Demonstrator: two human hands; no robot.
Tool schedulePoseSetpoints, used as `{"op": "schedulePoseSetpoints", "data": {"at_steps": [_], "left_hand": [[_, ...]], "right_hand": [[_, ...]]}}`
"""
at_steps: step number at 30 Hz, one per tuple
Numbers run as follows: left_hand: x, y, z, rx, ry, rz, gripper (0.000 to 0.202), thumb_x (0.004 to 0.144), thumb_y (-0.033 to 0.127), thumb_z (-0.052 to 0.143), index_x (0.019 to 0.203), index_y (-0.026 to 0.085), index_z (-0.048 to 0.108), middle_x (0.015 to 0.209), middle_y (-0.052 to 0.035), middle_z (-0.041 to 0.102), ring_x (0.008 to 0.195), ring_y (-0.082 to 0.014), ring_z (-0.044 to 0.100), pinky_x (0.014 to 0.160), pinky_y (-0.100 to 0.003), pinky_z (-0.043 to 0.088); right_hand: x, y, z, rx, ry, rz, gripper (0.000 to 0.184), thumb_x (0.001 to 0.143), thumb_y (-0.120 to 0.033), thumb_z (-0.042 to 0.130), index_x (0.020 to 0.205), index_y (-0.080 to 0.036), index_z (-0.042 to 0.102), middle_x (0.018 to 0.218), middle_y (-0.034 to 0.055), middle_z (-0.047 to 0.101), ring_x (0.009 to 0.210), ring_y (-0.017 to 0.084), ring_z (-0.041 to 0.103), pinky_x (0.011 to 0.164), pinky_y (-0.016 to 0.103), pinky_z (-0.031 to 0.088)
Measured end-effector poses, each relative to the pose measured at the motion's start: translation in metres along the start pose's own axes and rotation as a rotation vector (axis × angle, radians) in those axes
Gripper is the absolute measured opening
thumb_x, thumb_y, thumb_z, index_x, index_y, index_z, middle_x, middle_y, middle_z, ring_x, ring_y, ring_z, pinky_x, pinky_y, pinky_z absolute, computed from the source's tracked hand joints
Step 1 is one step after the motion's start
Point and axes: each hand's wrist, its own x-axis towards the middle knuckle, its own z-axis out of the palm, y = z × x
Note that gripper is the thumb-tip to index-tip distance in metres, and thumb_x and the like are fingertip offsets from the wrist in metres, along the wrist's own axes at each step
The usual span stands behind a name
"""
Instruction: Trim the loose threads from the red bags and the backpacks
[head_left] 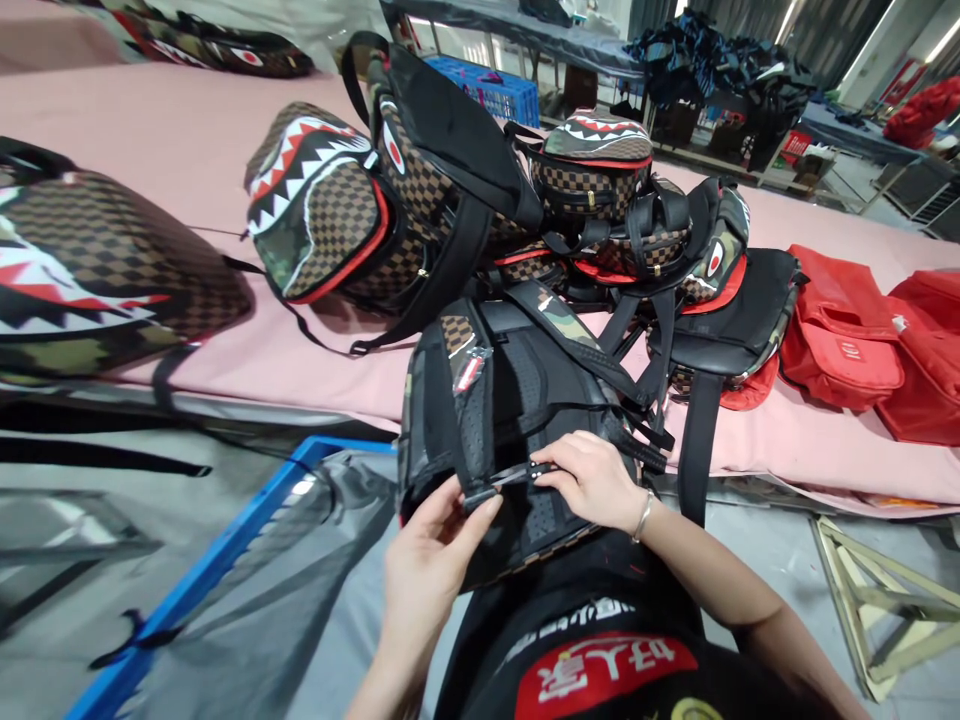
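Observation:
A black padded backpack (517, 400) lies back side up at the table's near edge, its shoulder straps showing. My left hand (439, 545) pinches the lower end of one shoulder strap (472, 440) between thumb and fingers. Close beside it, my right hand (589, 480) is closed on a small dark-handled tool with thin grey blades (516, 474). The blades reach toward the strap end at my left fingertips; I cannot tell whether they touch it. A clear wrapper with a red and white label (471, 370) lies on the strap.
Checkered shark-mouth backpacks (330, 215) crowd the pink-covered table (150, 105). Red bags (844, 330) lie at the right. Below the table's edge is a blue-rimmed bin (202, 570) with grey lining. A cream metal frame (889, 610) stands at the lower right.

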Motion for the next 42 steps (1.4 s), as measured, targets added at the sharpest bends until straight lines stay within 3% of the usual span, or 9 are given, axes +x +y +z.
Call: {"op": "schedulePoseSetpoints", "data": {"at_steps": [6, 12, 20, 32, 34, 36, 40, 42], "left_hand": [[0.002, -0.001, -0.002, 0.024, -0.029, 0.009, 0.062, 0.054, 0.052, 0.077, 0.105, 0.018, 0.067, 0.099, -0.0072, 0.068, 0.089, -0.0229, 0.061, 0.094, -0.042, 0.047], [0.000, 0.004, -0.003, -0.005, -0.037, -0.016, 0.060, 0.054, 0.048, 0.079, 0.104, 0.018, 0.067, 0.094, -0.0068, 0.069, 0.083, -0.0208, 0.062, 0.087, -0.037, 0.051], [0.006, -0.001, -0.001, -0.075, -0.038, 0.024, 0.055, 0.053, 0.046, 0.081, 0.099, 0.019, 0.069, 0.092, -0.0060, 0.070, 0.081, -0.0193, 0.062, 0.081, -0.031, 0.052], [0.002, 0.005, 0.002, -0.095, -0.038, -0.064, 0.059, 0.048, 0.042, 0.084, 0.100, 0.018, 0.068, 0.093, -0.0055, 0.070, 0.084, -0.0192, 0.061, 0.086, -0.032, 0.050], [0.003, 0.007, 0.002, -0.110, -0.036, -0.061, 0.055, 0.049, 0.039, 0.084, 0.097, 0.018, 0.069, 0.089, -0.0046, 0.069, 0.082, -0.0176, 0.061, 0.082, -0.028, 0.050], [0.003, 0.010, 0.001, -0.186, -0.049, -0.084, 0.049, 0.051, 0.038, 0.084, 0.093, 0.018, 0.070, 0.087, -0.0041, 0.069, 0.080, -0.0161, 0.060, 0.077, -0.024, 0.050], [0.000, 0.014, 0.007, -0.521, -0.100, -0.286, 0.042, 0.054, 0.033, 0.083, 0.090, 0.015, 0.069, 0.088, -0.0058, 0.067, 0.077, -0.0158, 0.059, 0.068, -0.024, 0.052], [-0.001, 0.013, 0.012, -0.659, -0.108, -0.400, 0.034, 0.058, 0.025, 0.079, 0.089, 0.013, 0.068, 0.083, -0.0061, 0.065, 0.070, -0.0142, 0.057, 0.062, -0.025, 0.052]], "right_hand": [[0.010, 0.001, -0.004, -0.051, -0.054, -0.073, 0.018, 0.092, -0.030, 0.049, 0.096, -0.016, 0.059, 0.088, 0.0044, 0.066, 0.077, 0.015, 0.055, 0.076, 0.027, 0.043], [0.016, 0.002, -0.008, -0.124, -0.078, -0.135, 0.021, 0.093, -0.031, 0.046, 0.095, -0.016, 0.061, 0.083, 0.0047, 0.065, 0.074, 0.015, 0.053, 0.072, 0.027, 0.042], [0.011, 0.007, -0.001, -0.020, 0.031, -0.111, 0.020, 0.093, -0.029, 0.046, 0.093, -0.016, 0.061, 0.084, 0.0044, 0.067, 0.072, 0.015, 0.055, 0.071, 0.028, 0.044], [0.022, 0.005, 0.000, -0.087, -0.108, -0.179, 0.023, 0.093, -0.033, 0.045, 0.094, -0.016, 0.061, 0.083, 0.0055, 0.065, 0.074, 0.015, 0.055, 0.072, 0.029, 0.043], [0.022, 0.003, -0.001, -0.017, -0.061, -0.127, 0.021, 0.092, -0.031, 0.047, 0.091, -0.016, 0.062, 0.082, 0.0054, 0.066, 0.074, 0.015, 0.055, 0.073, 0.029, 0.043], [0.024, 0.001, -0.001, 0.153, 0.003, 0.019, 0.017, 0.090, -0.029, 0.051, 0.090, -0.016, 0.062, 0.085, 0.0040, 0.066, 0.077, 0.014, 0.057, 0.075, 0.027, 0.043], [0.038, -0.003, 0.010, 0.658, 0.058, 0.457, 0.017, 0.081, -0.028, 0.062, 0.093, -0.017, 0.059, 0.091, 0.0001, 0.063, 0.083, 0.010, 0.057, 0.078, 0.023, 0.043], [0.048, -0.002, 0.019, 0.892, -0.019, 0.569, 0.020, 0.076, -0.032, 0.067, 0.085, -0.016, 0.058, 0.081, -0.0025, 0.060, 0.073, 0.007, 0.054, 0.070, 0.019, 0.043]]}}
